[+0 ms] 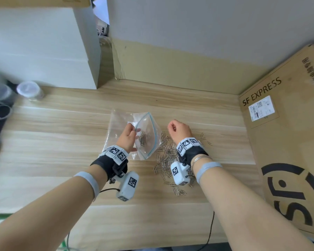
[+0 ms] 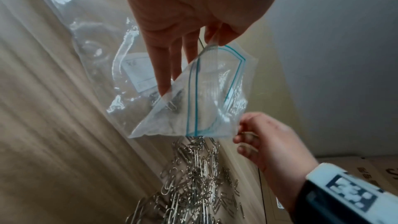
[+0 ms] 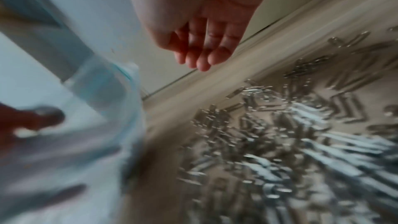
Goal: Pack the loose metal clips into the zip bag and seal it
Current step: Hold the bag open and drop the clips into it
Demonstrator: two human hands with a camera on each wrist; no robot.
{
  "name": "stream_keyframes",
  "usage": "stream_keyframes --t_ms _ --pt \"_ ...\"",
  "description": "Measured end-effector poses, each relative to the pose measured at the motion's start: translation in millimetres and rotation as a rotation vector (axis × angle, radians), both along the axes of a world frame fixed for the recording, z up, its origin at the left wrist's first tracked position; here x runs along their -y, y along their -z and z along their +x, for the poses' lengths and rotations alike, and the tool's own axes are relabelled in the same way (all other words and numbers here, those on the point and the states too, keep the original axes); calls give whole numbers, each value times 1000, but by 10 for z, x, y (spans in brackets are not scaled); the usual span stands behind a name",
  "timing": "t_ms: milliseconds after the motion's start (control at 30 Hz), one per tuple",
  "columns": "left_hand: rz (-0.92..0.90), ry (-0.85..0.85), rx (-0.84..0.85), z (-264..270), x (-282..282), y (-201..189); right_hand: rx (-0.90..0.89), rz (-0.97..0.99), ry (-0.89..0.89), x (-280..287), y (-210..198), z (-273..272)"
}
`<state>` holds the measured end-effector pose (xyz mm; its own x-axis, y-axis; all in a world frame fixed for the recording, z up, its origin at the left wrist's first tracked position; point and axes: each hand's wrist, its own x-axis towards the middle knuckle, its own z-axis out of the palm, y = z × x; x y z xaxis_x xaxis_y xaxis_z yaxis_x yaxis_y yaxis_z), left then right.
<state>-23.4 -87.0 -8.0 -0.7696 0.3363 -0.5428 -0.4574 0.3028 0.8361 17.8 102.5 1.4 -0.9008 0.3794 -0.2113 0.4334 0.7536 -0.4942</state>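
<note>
Your left hand pinches zip bag rim, mouth held open above counter. Your right hand, fingers loosely curled, holding nothing. Loose clips heaped at bag's 4 o'clock; some clips inside bag.

Your head view is bright and evenly lit, with soft daylight and only faint shadows under your arms on the table. Its edges bend from the wide lens, and the far left smears into blur around the jar. Your left wrist view is dimmer and warmer; the bag is sharp there, with white glare on its creases, and the clips glint. Your right wrist view is badly motion-blurred: the clips streak into bright dashes, the bag is a pale haze, and only the fingers are fairly clear.
</note>
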Motion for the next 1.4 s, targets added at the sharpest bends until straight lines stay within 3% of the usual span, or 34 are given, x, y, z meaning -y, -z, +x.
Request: stream_keyframes --t_ms 67,167,567,767,933,1100,1300,1400 --pt "2 -19 10 11 -5 9 183 42 -157 -44 133 0" --pt "2 -36 16 33 -17 9 320 137 -330 -62 265 21" --pt "25 -121 87 177 -83 -68 365 66 -518 -97 159 583" --pt "30 -152 102 279 -106 -89 456 258 -878 252 200 636" --pt "21 -156 94 308 -129 -90 384 239 -869 4 159 738" --pt "11 -157 96 328 -147 -101 493 289 -701 -269 107 833" --pt "7 -157 103 343 -177 -107 543 366 -775 -146 262 911" --pt "9 -164 106 336 -177 -109 511 292 -736 -174 274 851"
